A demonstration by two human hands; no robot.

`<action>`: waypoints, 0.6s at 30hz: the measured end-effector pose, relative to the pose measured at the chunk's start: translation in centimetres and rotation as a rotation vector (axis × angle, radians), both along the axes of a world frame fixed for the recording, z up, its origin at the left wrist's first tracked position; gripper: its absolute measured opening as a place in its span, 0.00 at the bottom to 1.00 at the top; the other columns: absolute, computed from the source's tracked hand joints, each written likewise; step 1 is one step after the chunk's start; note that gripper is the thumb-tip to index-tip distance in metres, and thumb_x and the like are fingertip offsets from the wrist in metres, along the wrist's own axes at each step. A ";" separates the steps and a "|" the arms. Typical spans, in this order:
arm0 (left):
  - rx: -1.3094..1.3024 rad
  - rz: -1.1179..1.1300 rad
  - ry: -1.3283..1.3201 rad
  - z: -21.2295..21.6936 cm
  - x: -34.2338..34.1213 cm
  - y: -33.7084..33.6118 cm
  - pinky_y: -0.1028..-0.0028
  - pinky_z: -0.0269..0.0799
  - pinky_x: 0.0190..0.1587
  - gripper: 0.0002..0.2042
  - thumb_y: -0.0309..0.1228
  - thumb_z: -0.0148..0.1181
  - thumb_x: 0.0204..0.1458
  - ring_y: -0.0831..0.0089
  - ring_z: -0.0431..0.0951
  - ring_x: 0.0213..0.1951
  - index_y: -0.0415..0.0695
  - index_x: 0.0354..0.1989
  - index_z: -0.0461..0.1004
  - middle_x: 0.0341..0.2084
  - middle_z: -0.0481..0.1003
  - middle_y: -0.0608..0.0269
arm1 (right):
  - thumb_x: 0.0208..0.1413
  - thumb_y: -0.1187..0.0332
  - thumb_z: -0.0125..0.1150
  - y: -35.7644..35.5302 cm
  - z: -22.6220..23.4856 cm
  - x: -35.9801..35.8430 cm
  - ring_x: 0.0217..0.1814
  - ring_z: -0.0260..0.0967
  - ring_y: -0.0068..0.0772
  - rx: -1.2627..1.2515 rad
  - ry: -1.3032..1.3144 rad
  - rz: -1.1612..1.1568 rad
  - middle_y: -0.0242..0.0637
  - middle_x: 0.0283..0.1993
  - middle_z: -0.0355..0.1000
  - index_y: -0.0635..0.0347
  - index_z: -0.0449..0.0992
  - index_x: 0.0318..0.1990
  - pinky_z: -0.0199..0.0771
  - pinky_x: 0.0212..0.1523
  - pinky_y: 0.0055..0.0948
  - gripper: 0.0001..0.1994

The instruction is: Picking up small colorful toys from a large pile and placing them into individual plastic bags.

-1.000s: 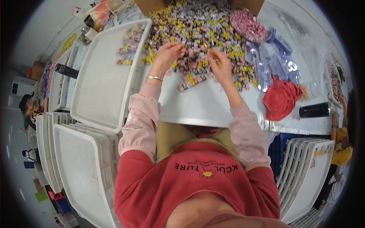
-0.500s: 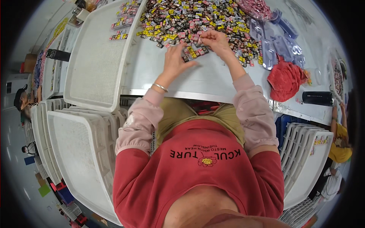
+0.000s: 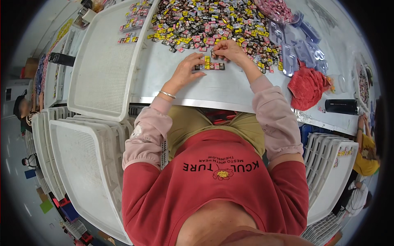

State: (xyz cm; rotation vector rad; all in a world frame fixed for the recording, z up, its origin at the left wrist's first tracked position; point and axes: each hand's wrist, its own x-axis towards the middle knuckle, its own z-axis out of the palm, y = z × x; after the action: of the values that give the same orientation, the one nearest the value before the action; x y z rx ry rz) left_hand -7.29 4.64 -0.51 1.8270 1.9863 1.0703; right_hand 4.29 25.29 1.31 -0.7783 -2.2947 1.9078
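On the white table, a small neat group of little rectangular pieces (image 3: 215,66), black, yellow and pink, lies between my hands. My left hand (image 3: 183,74) rests at its left end, thumb apart from the stretched fingers, with the fingertips at the edge of the group. Just above the group, my right hand (image 3: 230,52) pinches a small dark piece (image 3: 213,53) between thumb and fingers. Farther back spreads a big loose pile of similar small pieces (image 3: 205,24); the print on them is too small to make out.
A white mesh tray (image 3: 104,61) stands at left, with bagged pieces (image 3: 137,20) at its far end. On the right lie clear plastic trays (image 3: 301,49), a red cloth (image 3: 308,88) and a black bottle (image 3: 342,106). Stacked white trays (image 3: 78,156) flank me; co-workers are at both sides.
My right hand has come slightly nearer, holding a dark piece. My left hand has shifted left and nearer. The pieces between them have moved nearer and now sit straighter.
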 end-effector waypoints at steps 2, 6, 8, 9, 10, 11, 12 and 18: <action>-0.013 0.016 0.025 -0.1 0.4 -0.6 0.61 0.64 0.58 0.22 0.29 0.70 0.37 0.51 0.64 0.59 0.43 0.45 0.75 0.55 0.69 0.56 | 0.48 0.73 0.63 -0.4 -0.2 0.3 0.21 0.67 0.15 -0.020 -0.004 0.007 0.28 0.24 0.74 0.61 0.78 0.35 0.65 0.19 0.19 0.06; -0.028 0.027 0.086 0.0 1.3 -1.7 0.63 0.65 0.58 0.21 0.29 0.68 0.40 0.51 0.62 0.61 0.43 0.47 0.75 0.56 0.68 0.57 | 0.49 0.72 0.63 -1.4 -0.5 1.5 0.22 0.67 0.15 0.003 -0.056 0.010 0.28 0.25 0.74 0.60 0.78 0.34 0.65 0.20 0.17 0.05; -0.032 0.030 0.071 0.0 1.8 -2.2 0.62 0.64 0.59 0.21 0.29 0.68 0.40 0.51 0.62 0.61 0.43 0.47 0.75 0.56 0.68 0.57 | 0.51 0.71 0.62 -2.4 -0.5 1.9 0.24 0.66 0.14 0.036 -0.096 0.016 0.27 0.26 0.74 0.60 0.77 0.35 0.65 0.21 0.16 0.04; -0.033 0.031 0.060 0.0 1.9 -2.4 0.62 0.64 0.59 0.21 0.28 0.68 0.40 0.51 0.62 0.61 0.43 0.47 0.75 0.56 0.68 0.57 | 0.50 0.71 0.63 -2.8 -0.6 2.0 0.24 0.67 0.14 0.068 -0.080 0.011 0.27 0.26 0.74 0.60 0.77 0.34 0.65 0.21 0.16 0.05; -0.035 0.032 0.058 0.1 1.9 -2.5 0.62 0.64 0.59 0.21 0.28 0.68 0.40 0.51 0.62 0.61 0.43 0.47 0.75 0.56 0.68 0.57 | 0.50 0.71 0.63 -3.2 -0.7 2.1 0.25 0.67 0.14 0.099 -0.065 0.006 0.26 0.26 0.73 0.59 0.78 0.34 0.66 0.21 0.16 0.05; -0.041 0.024 0.046 0.2 2.0 -2.7 0.62 0.64 0.59 0.21 0.28 0.67 0.40 0.51 0.62 0.61 0.42 0.47 0.75 0.56 0.69 0.57 | 0.48 0.70 0.65 -3.4 -0.7 2.3 0.25 0.69 0.17 0.137 -0.070 0.005 0.28 0.27 0.75 0.60 0.79 0.32 0.68 0.23 0.20 0.05; -0.046 0.015 0.033 0.2 2.1 -2.7 0.62 0.63 0.59 0.22 0.28 0.67 0.40 0.51 0.62 0.61 0.42 0.48 0.75 0.55 0.69 0.57 | 0.48 0.70 0.65 -3.7 -1.1 2.5 0.25 0.69 0.17 0.135 -0.073 0.005 0.28 0.27 0.75 0.60 0.79 0.32 0.68 0.23 0.20 0.05; -0.046 0.016 0.014 0.3 2.8 -3.4 0.62 0.63 0.59 0.22 0.27 0.67 0.41 0.51 0.62 0.61 0.43 0.49 0.75 0.55 0.69 0.58 | 0.46 0.73 0.64 -5.5 -1.6 3.5 0.29 0.72 0.29 0.564 0.192 -0.040 0.36 0.28 0.73 0.61 0.81 0.30 0.71 0.30 0.28 0.04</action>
State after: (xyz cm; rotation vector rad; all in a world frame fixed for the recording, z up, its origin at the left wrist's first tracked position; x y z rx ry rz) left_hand -4.50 1.19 -0.19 1.8027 2.0196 1.0101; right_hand 7.80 19.80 -0.33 -0.5348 -2.4720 1.1521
